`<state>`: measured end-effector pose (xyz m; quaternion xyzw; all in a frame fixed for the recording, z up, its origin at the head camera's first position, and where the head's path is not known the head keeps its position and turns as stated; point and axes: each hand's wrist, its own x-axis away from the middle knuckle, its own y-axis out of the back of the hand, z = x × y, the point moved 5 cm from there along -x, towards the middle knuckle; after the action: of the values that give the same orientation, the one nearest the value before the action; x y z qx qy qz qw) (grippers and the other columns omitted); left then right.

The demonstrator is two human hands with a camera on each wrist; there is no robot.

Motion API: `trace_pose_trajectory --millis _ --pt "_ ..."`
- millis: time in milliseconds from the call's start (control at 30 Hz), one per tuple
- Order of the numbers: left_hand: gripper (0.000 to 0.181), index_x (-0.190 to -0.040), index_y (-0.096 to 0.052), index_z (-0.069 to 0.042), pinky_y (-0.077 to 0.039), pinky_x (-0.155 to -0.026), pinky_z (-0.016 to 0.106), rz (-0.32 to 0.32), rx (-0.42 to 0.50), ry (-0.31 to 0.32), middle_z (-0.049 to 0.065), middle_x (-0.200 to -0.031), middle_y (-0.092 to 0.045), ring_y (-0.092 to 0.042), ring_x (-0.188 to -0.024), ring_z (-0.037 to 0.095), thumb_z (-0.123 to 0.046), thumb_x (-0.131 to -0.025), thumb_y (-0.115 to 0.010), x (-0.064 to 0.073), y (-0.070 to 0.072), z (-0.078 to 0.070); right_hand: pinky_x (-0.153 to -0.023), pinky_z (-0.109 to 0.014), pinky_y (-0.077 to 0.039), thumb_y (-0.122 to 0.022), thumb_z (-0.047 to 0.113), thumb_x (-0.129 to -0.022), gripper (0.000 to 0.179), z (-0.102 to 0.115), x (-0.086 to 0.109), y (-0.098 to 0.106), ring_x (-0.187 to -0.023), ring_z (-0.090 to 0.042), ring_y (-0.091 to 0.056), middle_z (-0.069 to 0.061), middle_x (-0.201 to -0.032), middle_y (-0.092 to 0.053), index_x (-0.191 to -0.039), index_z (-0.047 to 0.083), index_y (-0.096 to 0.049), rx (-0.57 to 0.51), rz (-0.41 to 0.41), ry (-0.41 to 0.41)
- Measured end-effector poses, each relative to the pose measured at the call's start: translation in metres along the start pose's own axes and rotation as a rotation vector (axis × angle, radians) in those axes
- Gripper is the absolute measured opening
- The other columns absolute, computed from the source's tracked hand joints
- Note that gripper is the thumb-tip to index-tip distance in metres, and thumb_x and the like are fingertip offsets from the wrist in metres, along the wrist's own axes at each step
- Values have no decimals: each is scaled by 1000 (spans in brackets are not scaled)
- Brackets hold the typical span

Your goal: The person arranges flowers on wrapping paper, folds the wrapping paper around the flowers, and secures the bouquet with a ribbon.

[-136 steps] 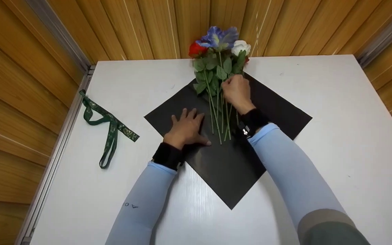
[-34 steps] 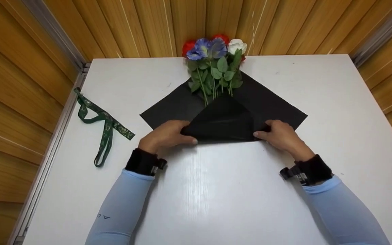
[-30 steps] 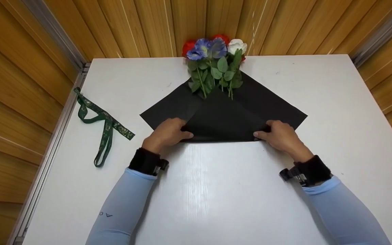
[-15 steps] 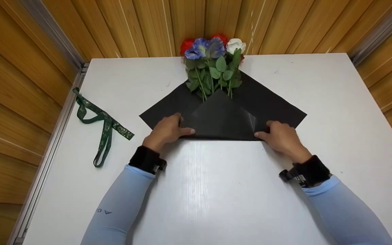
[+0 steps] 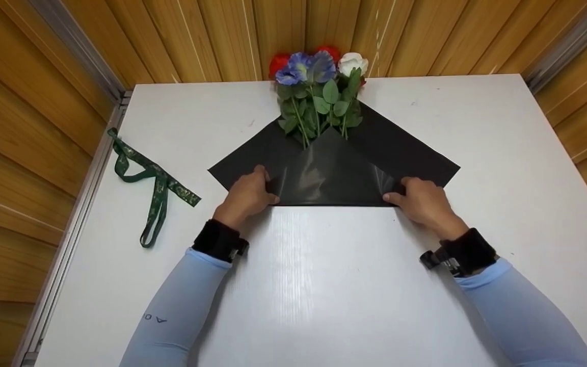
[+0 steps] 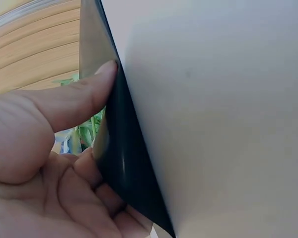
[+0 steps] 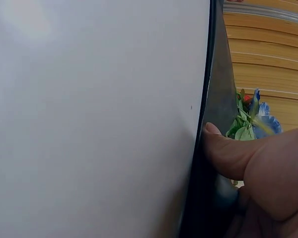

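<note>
A sheet of black wrapping paper (image 5: 324, 173) lies on the table, its near corner folded up over the flower stems. The bouquet (image 5: 319, 99) shows red, blue and white blooms with green leaves above the fold; the lower stems are hidden beneath it. My left hand (image 5: 245, 196) pinches the left end of the folded edge, the thumb (image 6: 89, 96) on the crease and the fingers curled under the paper. At the right end, my right hand (image 5: 426, 204) holds the fold with its thumb (image 7: 228, 151) pressed on the black edge; its other fingers are mostly hidden.
A dark green patterned ribbon (image 5: 158, 186) lies loosely looped on the white table (image 5: 324, 285), left of the paper. Wood-look panels (image 5: 212, 41) stand behind and at both sides, with a metal rail (image 5: 77, 229) along the left edge.
Earlier the paper lay flat with my right hand at the stems and my left pressing the sheet. Since then its near corner was folded up; lately the fold flattened, and my left hand shifted slightly left.
</note>
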<state>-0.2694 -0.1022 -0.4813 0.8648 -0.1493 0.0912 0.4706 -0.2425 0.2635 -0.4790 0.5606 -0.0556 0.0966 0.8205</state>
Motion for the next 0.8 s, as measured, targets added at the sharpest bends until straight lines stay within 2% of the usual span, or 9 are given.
trace_pose_trajectory --millis 67,167,233,333,433,567,667,733,800 --pt "58 -133 -52 -5 -53 -83 42 -11 -4 1 17 -112 -70 -65 -98 29 -26 -89 -83 2 0 0 -94 -67 -46 -68 41 -100 67 0 1 1 -114 -58 -60 -39 -127 -61 -134 -16 -56 6 -16 8" --pt "60 -135 -50 -4 -54 -81 43 -19 -4 2 18 -114 -70 -66 -97 30 -27 -89 -82 5 1 1 -84 -64 -48 -70 40 -98 59 0 4 2 -99 -54 -66 -35 -111 -69 -122 -14 -63 19 -53 26" --pt "60 -136 -49 -4 -54 -80 45 -25 -3 12 19 -115 -70 -67 -96 32 -26 -90 -81 8 4 4 -78 -61 -47 -71 41 -97 51 -2 5 3 -87 -47 -67 -27 -94 -71 -110 -9 -67 28 -80 33" --pt "60 -137 -49 -3 -53 -80 46 -37 0 41 22 -118 -69 -67 -97 34 -25 -91 -80 12 9 12 -74 -56 -44 -72 40 -97 42 -6 7 4 -75 -38 -63 -15 -75 -66 -94 -1 -66 34 -106 37" --pt "58 -136 -49 -4 -53 -83 47 -41 18 55 24 -122 -67 -66 -100 34 -23 -91 -79 13 11 19 -74 -55 -43 -71 40 -97 39 -9 8 5 -71 -34 -61 -9 -69 -61 -88 3 -63 44 -115 36" --pt "56 -136 -49 -5 -53 -87 51 -53 22 39 24 -124 -66 -65 -105 37 -23 -91 -79 14 9 19 -76 -58 -42 -70 41 -98 40 -11 11 5 -75 -37 -63 -11 -72 -63 -91 2 -62 55 -112 30" --pt "56 -132 -51 -4 -49 -91 57 -134 -84 -26 24 -123 -63 -60 -111 43 -22 -89 -81 16 9 12 -77 -60 -42 -74 40 -95 41 -8 13 6 -82 -43 -62 -16 -78 -65 -93 1 -62 73 -157 44" --pt "49 -128 -53 -2 -48 -88 58 -200 -203 -120 25 -119 -61 -55 -110 45 -16 -89 -79 18 9 2 -75 -58 -41 -80 36 -91 42 -2 14 8 -85 -45 -57 -20 -83 -62 -95 -1 -60 103 -228 81" --pt "39 -124 -55 0 -49 -85 56 -244 -328 -237 24 -114 -58 -52 -106 43 -5 -90 -73 21 6 -9 -74 -55 -40 -85 27 -86 43 7 13 9 -87 -44 -52 -21 -87 -57 -98 -3 -59 138 -308 154"
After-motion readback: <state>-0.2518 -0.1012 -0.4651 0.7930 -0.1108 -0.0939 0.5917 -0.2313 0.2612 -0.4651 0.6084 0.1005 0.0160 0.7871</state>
